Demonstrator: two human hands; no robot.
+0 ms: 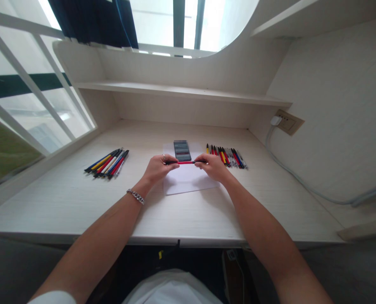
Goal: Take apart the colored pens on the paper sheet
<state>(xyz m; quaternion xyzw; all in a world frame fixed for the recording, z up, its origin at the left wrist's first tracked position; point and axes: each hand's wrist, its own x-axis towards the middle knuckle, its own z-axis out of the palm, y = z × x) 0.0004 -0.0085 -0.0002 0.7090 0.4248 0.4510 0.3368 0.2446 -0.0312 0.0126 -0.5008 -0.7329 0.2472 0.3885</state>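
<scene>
Both hands hold one red pen [185, 162] level above a white sheet of paper [188, 182] on the desk. My left hand [158, 167] pinches the pen's left end, fingers closed; a ring and a chain bracelet show on that arm. My right hand [211, 165] pinches the right end, fingers closed. A dark phone [182, 150] lies just beyond the pen at the sheet's far edge. A fanned bunch of several coloured pens [108, 163] lies to the left. A row of several pens and pen parts [226, 156] lies to the right, close to my right hand.
The pale wooden desk [80, 198] sits in an alcove with a shelf [181, 90] above it. A wall socket [287, 122] with a plug and grey cable [302, 181] is on the right wall. A white railing [32, 97] borders the left.
</scene>
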